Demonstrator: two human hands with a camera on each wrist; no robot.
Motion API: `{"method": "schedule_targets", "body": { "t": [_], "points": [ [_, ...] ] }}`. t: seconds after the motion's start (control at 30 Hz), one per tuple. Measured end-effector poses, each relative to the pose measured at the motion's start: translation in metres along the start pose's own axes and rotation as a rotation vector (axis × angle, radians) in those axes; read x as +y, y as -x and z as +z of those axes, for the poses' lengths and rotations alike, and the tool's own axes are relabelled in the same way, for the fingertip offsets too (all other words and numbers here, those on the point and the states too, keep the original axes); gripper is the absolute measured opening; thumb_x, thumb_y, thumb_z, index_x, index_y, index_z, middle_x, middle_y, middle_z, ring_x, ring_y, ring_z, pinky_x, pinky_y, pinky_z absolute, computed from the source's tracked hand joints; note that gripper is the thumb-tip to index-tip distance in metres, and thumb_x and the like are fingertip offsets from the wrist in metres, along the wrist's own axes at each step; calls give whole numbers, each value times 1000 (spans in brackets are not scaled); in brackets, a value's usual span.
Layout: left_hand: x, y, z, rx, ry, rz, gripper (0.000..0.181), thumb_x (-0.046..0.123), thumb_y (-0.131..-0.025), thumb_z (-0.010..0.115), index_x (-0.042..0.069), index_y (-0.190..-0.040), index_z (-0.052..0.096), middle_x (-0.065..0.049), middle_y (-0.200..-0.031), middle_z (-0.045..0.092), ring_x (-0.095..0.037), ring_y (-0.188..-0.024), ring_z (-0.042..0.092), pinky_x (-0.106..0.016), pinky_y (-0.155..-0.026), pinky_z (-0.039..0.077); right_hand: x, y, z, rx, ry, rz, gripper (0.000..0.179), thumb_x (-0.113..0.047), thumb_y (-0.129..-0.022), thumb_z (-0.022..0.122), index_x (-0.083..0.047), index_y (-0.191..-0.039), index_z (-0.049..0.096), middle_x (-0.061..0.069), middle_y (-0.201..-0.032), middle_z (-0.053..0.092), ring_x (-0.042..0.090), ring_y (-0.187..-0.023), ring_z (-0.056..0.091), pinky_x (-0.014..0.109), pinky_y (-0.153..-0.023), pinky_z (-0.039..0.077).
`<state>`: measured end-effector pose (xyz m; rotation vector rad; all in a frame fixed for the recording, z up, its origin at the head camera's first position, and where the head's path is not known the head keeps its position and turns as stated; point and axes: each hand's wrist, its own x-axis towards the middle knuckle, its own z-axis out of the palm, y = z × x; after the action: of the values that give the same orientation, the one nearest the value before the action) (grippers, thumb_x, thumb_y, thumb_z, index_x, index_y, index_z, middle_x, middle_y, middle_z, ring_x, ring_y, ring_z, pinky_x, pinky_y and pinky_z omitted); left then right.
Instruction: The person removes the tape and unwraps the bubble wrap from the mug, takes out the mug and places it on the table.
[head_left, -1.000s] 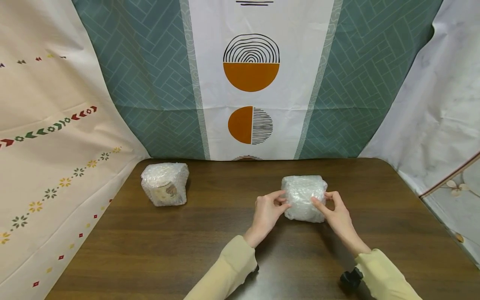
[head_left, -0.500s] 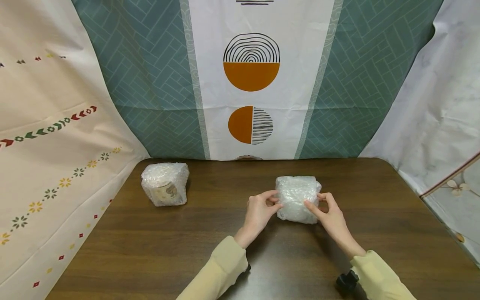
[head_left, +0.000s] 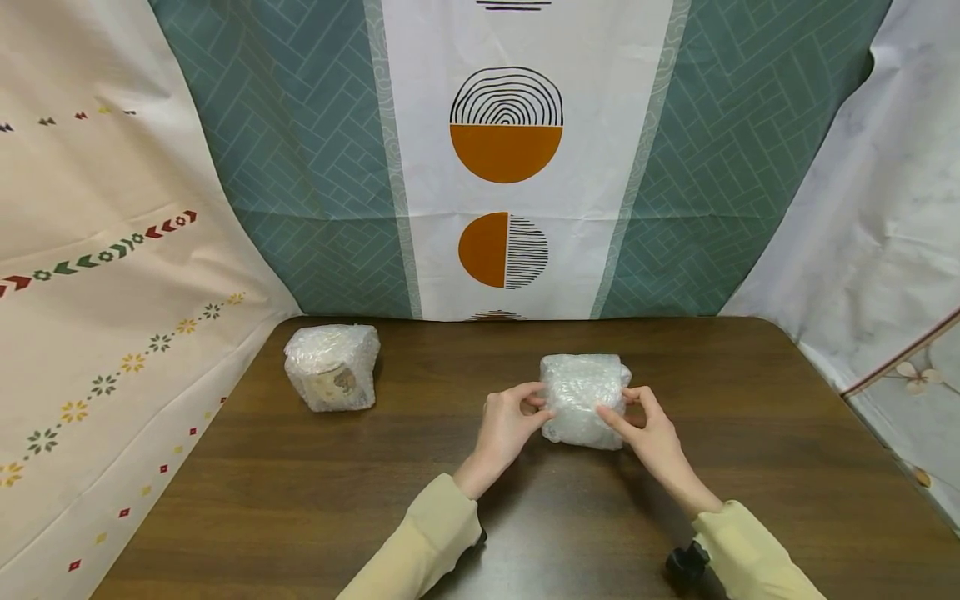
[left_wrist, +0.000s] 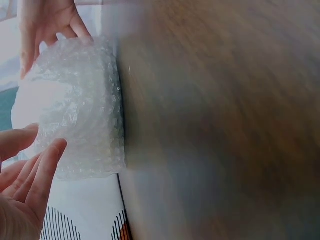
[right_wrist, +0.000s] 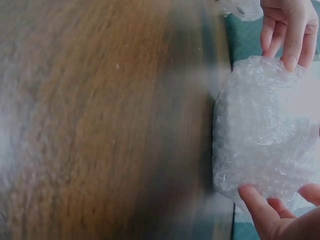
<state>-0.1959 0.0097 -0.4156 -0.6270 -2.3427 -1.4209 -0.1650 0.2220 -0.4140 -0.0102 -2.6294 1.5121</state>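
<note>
A package in clear bubble wrap (head_left: 581, 392) stands right of the table's middle in the head view, with a hand at each side. My left hand (head_left: 504, 425) grips its left side, thumb toward the front and fingers behind. On the opposite side my right hand (head_left: 654, 446) holds it, the thumb lying on the near face and the fingers around the right edge. Both wrist views show the wrap (left_wrist: 75, 107) close up, fingertips (right_wrist: 248, 192) pressed against its sides. The wrap hides what is inside.
Another bubble-wrapped package (head_left: 330, 371), with a printed picture showing through, sits at the table's back left. The brown wooden table (head_left: 300, 500) ends at a patterned curtain (head_left: 502, 192) behind. Light cloths (head_left: 112, 333) hang along the sides.
Both hands have moved left and slightly nearer with the bubble-wrapped package between them. The other package has stayed in place.
</note>
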Motion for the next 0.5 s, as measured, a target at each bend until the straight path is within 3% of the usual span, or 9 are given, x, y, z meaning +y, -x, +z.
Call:
{"method": "schedule_targets", "body": {
  "t": [0.17,0.5],
  "points": [
    [-1,3,-6,4,6,2,33,6,-71,77,1,-101,67,-5,-75,66,-5,-55,58,-16,-51,45,-3,1,4,-8,-22,-2,45,-40,-84,63,-10,-112,43,11,-124,41,30,-100,55,34,-71,45],
    [-3,8,-16,1,7,4,33,6,-71,77,0,-101,66,-7,-77,66,-10,-57,60,-18,-52,47,-7,2,12,-20,-28,-10,45,-39,-83,64,-10,-111,43,11,-125,41,31,-100,55,35,-70,46]
  ]
}}
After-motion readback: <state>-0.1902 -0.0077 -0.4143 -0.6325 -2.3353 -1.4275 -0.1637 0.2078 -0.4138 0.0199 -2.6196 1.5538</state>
